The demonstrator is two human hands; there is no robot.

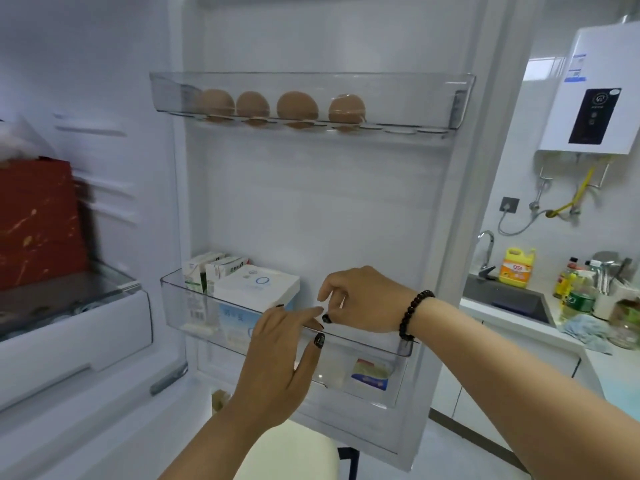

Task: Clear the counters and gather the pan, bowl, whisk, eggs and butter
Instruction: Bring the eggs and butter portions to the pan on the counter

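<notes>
Four brown eggs [282, 106] are sitting in the clear door shelf [398, 85]; left hand [277, 355] and right hand [363, 299] are hovering loosely curled, holding nothing.

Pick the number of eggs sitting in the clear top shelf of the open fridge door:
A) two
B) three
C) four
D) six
C: four brown eggs sit in a row in the top door shelf, with the slots to their right showing no eggs, while the left hand and right hand are down at the lower door shelf.
</notes>
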